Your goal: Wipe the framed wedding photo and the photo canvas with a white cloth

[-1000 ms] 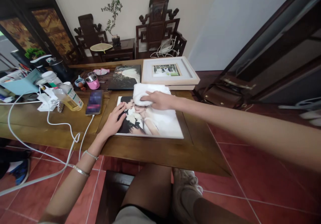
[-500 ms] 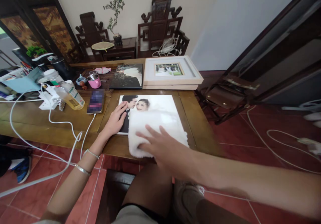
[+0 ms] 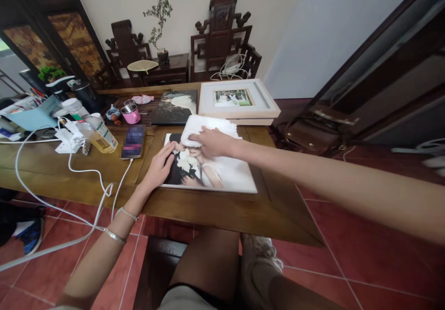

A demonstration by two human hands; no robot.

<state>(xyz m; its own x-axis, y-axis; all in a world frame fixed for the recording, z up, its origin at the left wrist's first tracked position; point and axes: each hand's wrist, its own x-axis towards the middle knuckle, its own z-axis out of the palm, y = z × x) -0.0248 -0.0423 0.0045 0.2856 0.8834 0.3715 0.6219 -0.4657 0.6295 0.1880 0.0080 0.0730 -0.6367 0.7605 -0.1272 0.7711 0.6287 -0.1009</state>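
A photo panel [image 3: 232, 176] showing two people in wedding clothes lies flat on the wooden table, close to its front edge. My left hand [image 3: 160, 164] rests on the panel's left side, fingers stretched out flat. Under my right hand [image 3: 216, 142] is a folded white cloth [image 3: 217, 124], gripped with the fingers bent over it and laid across the panel's far edge. The cloth hides the upper part of the picture.
Behind the panel lie a dark photo panel [image 3: 175, 108] and pale wooden photo frames [image 3: 239, 114]. On the left are a phone [image 3: 133, 142] on a charging cable, a bottle of yellowish liquid [image 3: 99, 136], a white power strip [image 3: 67, 138] and a pink cup [image 3: 130, 114].
My right hand has moved the white cloth away from me, from the panel's near edge to its far edge, uncovering the lower picture. My left hand has stayed in place.
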